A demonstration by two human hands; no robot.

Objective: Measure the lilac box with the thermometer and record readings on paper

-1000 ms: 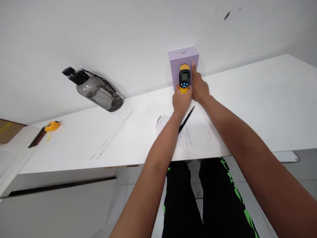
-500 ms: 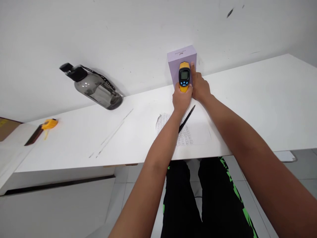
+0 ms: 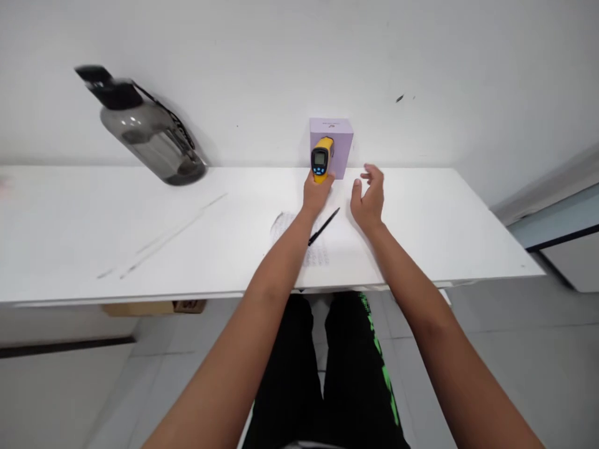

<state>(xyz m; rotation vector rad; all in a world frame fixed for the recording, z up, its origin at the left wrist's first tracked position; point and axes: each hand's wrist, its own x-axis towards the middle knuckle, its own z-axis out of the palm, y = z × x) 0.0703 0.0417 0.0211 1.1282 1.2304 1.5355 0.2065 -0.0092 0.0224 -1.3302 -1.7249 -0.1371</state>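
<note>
My left hand (image 3: 317, 191) is wrapped round the grip of a yellow and black infrared thermometer (image 3: 322, 157), its small screen and blue buttons facing me. Just beyond the thermometer a lilac box (image 3: 342, 148) stands upright against the wall. To the right of the box, my right hand (image 3: 369, 198) is held off it with thumb and fingers apart, nothing in its grasp. A black pen (image 3: 324, 226) lies slanted on a sheet of paper with handwriting (image 3: 318, 254), partly covered by my left forearm.
A grey see-through water bottle (image 3: 152, 140) with a black lid stands by the wall at the left. The white table (image 3: 60, 234) runs along the wall, its front edge close to my legs. Below it shows a cardboard box (image 3: 140, 308).
My right hand has come away from the lilac box and drawn back to the right, fingers opening. The left hand keeps hold of the thermometer. The view has turned and shifted rightward.
</note>
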